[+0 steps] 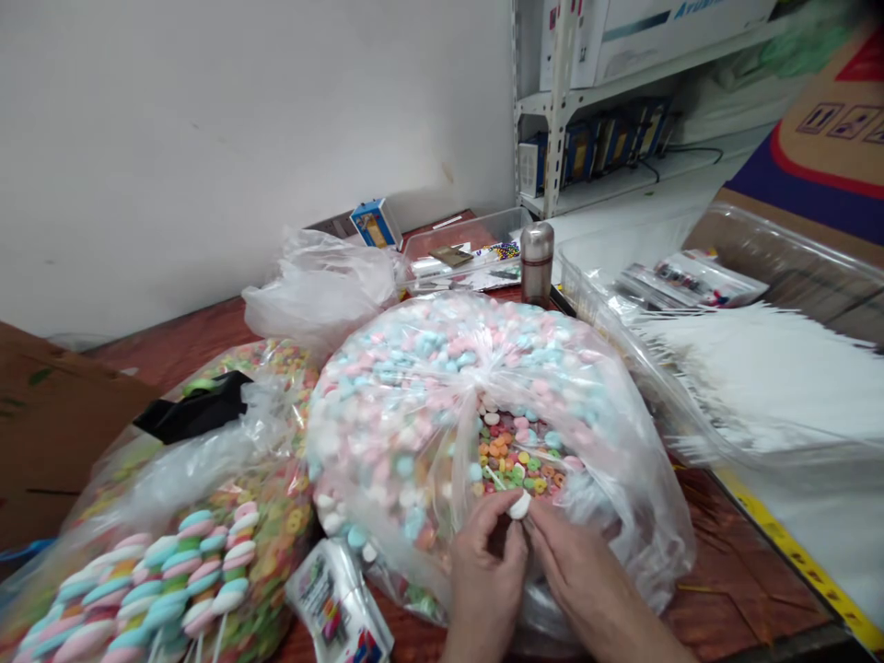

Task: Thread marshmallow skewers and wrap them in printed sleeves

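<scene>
My left hand (pixel 487 575) and my right hand (pixel 584 566) meet at the front of a large clear plastic bag (pixel 393 414) of pastel candies. Between their pinched fingertips is a small white marshmallow (pixel 519 505); both hands touch it. Just beyond my fingers, the bag's opening shows small ring-shaped candies (pixel 515 456) in orange, green and yellow, with pink and blue pieces among them. A thin white stick (pixel 494 477) shows there; whether my fingers hold it, I cannot tell. Most of my lower fingers are hidden.
At left, several marshmallow skewers (pixel 186 571) lie on another candy bag (pixel 276 516). Printed pouches (pixel 338 603) sit in front. Behind stand a flask (pixel 537 262) and a clear tray (pixel 448 262). White sticks (pixel 766 378) fill a plastic bin (pixel 663 405) at right.
</scene>
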Demonstrator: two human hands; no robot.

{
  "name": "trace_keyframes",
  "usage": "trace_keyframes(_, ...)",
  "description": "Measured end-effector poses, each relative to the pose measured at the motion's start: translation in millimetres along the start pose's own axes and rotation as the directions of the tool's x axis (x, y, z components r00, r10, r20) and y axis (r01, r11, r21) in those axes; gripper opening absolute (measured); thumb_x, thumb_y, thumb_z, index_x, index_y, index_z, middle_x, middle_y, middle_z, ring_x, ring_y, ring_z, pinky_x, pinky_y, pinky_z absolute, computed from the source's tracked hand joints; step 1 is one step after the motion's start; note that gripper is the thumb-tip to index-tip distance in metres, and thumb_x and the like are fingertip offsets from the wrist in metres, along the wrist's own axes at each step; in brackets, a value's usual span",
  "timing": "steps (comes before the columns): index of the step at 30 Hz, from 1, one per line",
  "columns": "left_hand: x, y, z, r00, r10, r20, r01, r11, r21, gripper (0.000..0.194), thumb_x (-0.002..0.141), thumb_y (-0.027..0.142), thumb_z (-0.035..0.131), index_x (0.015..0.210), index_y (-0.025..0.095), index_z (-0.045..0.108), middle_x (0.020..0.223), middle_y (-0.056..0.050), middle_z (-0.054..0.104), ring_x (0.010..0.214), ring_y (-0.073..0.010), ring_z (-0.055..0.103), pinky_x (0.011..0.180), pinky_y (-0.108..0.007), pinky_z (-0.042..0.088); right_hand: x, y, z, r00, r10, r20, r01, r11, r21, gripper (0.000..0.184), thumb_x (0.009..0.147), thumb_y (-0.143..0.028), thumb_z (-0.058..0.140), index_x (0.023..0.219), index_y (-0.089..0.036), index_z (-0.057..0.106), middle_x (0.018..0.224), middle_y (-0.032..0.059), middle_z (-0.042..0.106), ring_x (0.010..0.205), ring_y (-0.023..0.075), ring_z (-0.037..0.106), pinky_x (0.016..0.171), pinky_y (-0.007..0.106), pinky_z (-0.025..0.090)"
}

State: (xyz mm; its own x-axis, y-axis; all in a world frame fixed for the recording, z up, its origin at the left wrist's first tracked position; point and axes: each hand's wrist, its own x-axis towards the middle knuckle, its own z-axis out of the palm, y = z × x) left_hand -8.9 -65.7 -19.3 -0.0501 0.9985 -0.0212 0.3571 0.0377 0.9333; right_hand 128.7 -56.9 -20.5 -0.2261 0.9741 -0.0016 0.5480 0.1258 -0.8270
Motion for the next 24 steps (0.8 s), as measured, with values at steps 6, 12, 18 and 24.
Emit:
trace_keyframes(6,22.1,4.5,-13.9,0.974,0.223,-0.047,-0.185,0.893,0.411,0.034,0.09,0.013,0.046,0.116,0.023,0.065,0.11,-0.01,0.068,0.102,-0.0248,0.064,0.087,-0.04,0.054,7.0,13.3,-29.0,0.996,0.021,-0.087,-0.077,0.703,-0.707,0.03,0.086,-0.011,0.052,0.105,-0.028,0.065,0.122,0.0081,0.069,0.076,0.0246,0.073,0.05,0.029,0.045)
trace_keyframes(12,50.3,3.1,-21.2,0.963,0.27,-0.002,-0.2,0.718,0.667,0.035,0.084,0.006,0.046,0.105,0.024,0.067,0.095,-0.01,0.063,0.092,-0.0267,0.059,0.082,-0.042,0.051,17.9,2.9,-31.9,1.0,0.005,-0.018,-0.017,0.671,-0.741,0.022,0.083,-0.01,0.059,0.097,-0.026,0.066,0.095,0.0056,0.071,0.07,0.0212,0.071,0.052,0.029,0.044)
trace_keyframes(18,68.5,0.9,-25.6,0.973,0.221,0.06,-0.19,0.634,0.75,0.042,0.082,0.0,0.045,0.114,0.019,0.064,0.096,-0.01,0.062,0.089,-0.0242,0.059,0.08,-0.039,0.049,28.1,-22.2,-35.1,0.996,0.069,0.061,-0.009,0.73,-0.683,0.011,0.082,-0.022,0.068,0.092,-0.022,0.065,0.089,0.0048,0.068,0.08,0.0248,0.069,0.061,0.031,0.045)
trace_keyframes(24,60.3,3.8,-31.4,0.97,0.226,0.089,-0.221,0.669,0.709,0.023,0.088,0.007,0.047,0.091,0.02,0.066,0.087,-0.007,0.059,0.084,-0.0231,0.058,0.076,-0.037,0.048,19.4,-26.6,-40.2,0.995,0.038,0.089,0.038,0.689,-0.723,0.006,0.085,-0.02,0.065,0.09,-0.021,0.067,0.087,0.0063,0.069,0.073,0.0212,0.068,0.058,0.028,0.043)
